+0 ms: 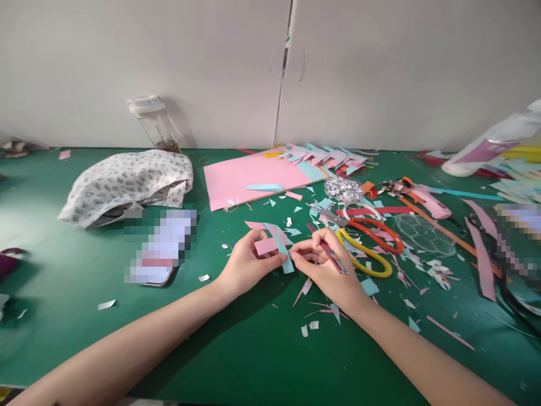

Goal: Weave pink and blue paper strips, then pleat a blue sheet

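My left hand point(245, 262) pinches a small woven piece of pink and light blue paper strips point(273, 242) just above the green table point(127, 316). My right hand point(327, 265) meets it from the right, thumb and forefinger closed on the piece's blue strip, while a thin dark red tool point(327, 251), perhaps tweezers, lies gripped across its fingers. Both hands are closed on the paper piece.
Yellow and orange scissors point(367, 248) lie right of my hands, with a pink glue gun point(422, 197), a dish of googly eyes point(343, 189) and a clear tray point(418, 234) beyond. A pink sheet point(249, 177), paper scraps, a floral cloth point(127, 183) and a phone point(158, 248) lie around.
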Demonstrator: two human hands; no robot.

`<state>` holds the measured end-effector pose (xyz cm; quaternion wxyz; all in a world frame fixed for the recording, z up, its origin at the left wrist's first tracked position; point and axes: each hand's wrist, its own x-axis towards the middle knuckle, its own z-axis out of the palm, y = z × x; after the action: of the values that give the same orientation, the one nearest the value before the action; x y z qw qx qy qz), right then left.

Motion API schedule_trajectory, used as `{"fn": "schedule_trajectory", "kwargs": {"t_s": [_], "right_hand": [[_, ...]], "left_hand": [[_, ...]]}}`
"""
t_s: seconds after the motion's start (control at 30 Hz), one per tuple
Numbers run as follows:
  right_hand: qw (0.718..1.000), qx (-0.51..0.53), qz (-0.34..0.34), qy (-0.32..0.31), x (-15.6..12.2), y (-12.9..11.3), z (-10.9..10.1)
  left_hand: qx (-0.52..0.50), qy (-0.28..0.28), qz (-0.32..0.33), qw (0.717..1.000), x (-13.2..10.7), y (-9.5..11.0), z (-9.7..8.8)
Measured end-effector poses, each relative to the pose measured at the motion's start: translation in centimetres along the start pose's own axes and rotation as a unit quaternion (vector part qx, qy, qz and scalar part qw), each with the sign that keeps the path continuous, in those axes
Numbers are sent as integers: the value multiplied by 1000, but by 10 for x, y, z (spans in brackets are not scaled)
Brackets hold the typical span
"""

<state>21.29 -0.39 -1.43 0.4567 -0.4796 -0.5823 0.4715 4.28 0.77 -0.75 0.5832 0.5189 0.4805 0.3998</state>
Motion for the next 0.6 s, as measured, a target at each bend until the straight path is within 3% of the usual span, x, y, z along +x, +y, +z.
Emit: {"fn": "schedule_trajectory", "kwargs": {"t_s": [0.2, 0.37, 0.6], "right_hand": [[1000, 3, 2, 9, -1, -3, -2], [998, -58, -15, 15, 1, -4, -10], [998, -19, 27, -44, -3, -6, -9]], "left_hand": [[-40, 6, -5, 999, 0, 2, 1], [-120, 21, -15, 992, 2, -2, 0], [-113, 29, -18, 993, 1, -1, -1]]}}
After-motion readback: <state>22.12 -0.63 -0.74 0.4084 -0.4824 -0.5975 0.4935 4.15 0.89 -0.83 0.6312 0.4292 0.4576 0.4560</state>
